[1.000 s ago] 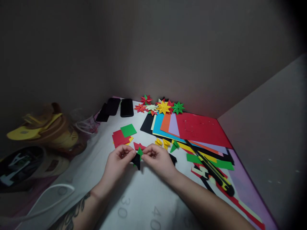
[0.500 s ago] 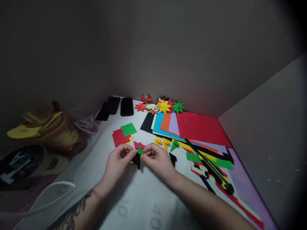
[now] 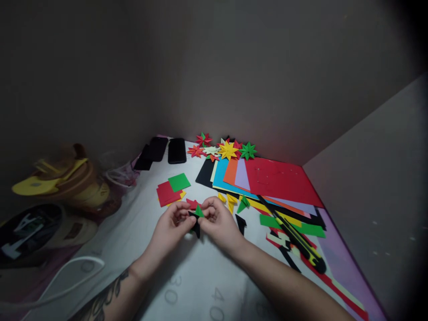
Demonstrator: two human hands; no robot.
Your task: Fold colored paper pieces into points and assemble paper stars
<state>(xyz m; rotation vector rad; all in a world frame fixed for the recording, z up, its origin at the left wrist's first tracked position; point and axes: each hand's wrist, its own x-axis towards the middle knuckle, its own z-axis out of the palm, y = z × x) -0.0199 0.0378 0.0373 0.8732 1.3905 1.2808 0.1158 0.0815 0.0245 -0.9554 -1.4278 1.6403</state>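
Observation:
Between my two hands is a small folded paper piece with a green point on top and black points below. My left hand pinches its black left side between thumb and fingers. With thumb and fingertips, my right hand grips the green part from the right. The fingers hide part of the folds. Just behind the hands lies a red folded piece. Right of them are yellow folded pieces, a green folded piece and a black folded piece.
Red squares and a green square lie left. Behind are paper stars and a black phone. Coloured sheets, a utility knife and paper scraps lie right. A cap is at far left.
Both hands have shifted slightly right with the folded paper piece. The left fingers have moved in closer around its black part, and the piece has turned a little.

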